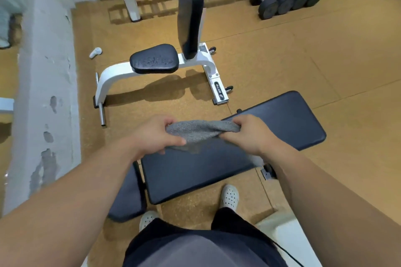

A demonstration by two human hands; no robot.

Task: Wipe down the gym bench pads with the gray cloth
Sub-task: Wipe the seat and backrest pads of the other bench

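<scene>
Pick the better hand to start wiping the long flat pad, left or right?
Probably right. Both hands grip the gray cloth above the flat pad, but the right hand is over the pad's middle, while the left hand hovers near its edge.

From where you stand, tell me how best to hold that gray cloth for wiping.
Both hands, left hand and right hand, pinch the gray cloth at its ends, so it sags mid-air. Probably better: bunch its middle under one palm and press down from above, since the long pad lies flat below.
</scene>
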